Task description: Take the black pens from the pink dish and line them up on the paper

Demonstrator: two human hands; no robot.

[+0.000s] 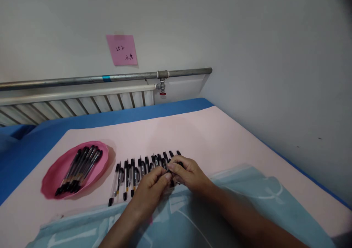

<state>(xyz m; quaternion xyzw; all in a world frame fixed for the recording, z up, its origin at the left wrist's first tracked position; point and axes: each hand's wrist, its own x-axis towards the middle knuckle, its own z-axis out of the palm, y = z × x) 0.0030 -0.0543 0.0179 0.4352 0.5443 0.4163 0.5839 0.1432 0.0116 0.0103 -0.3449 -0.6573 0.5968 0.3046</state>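
My left hand (154, 185) and my right hand (188, 171) meet over the right end of a row of gel pens (126, 178). Both hands are closed, fingertips pinching a black pen part (169, 171) between them; most of it is hidden by the fingers. The pens in the row have clear barrels and black ends, several with bare tips pointing away from me. Black caps (136, 175) lie among them. To the left, a pink scalloped plate (47, 182) bears a bundle of black pens (79, 169).
A pale pink sheet (170, 130) covers the blue surface (154, 109). Light blue patterned cloth (242, 193) lies along the near edge, under my forearms. Behind stand a white radiator (82, 103), a metal pipe (132, 75) and a wall with a pink note (122, 50).
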